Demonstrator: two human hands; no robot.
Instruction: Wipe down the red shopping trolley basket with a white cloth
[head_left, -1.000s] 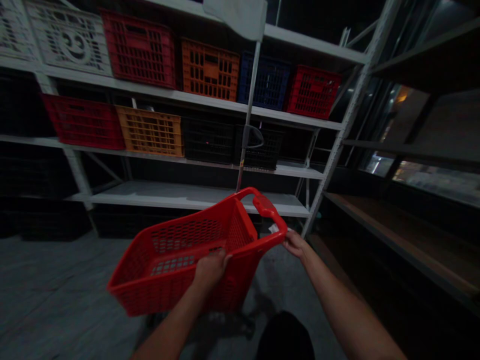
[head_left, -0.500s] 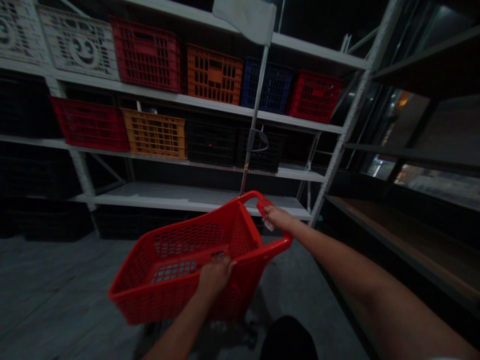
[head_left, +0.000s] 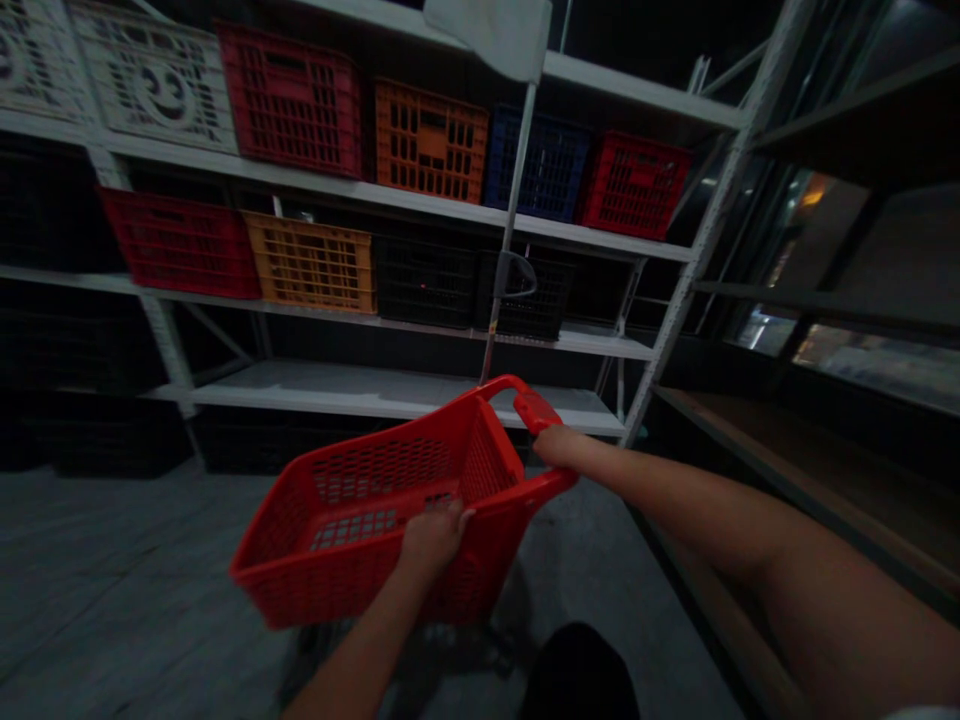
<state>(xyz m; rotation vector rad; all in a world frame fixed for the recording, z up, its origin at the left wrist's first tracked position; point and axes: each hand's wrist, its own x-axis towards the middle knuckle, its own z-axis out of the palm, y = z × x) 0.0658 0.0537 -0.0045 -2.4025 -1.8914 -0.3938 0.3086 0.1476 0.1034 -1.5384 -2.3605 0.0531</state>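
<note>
A red plastic shopping basket (head_left: 352, 500) hangs tilted in front of me above the floor. My left hand (head_left: 433, 535) is closed over its near rim. My right hand (head_left: 556, 444) reaches forward and is closed on the red handle (head_left: 534, 410) at the basket's far right corner. The basket's inside shows only its perforated walls and bottom.
A white metal rack (head_left: 405, 395) runs along the back with red, orange, blue, black and white crates on its upper shelves. A pole with a pale head (head_left: 507, 200) leans against it. Dark wooden shelving (head_left: 810, 470) stands on the right. Grey floor (head_left: 112, 580) lies on the left.
My right hand left the basket's near right rim and moved forward onto the handle. The basket shifted slightly right. My left hand kept its grip.
</note>
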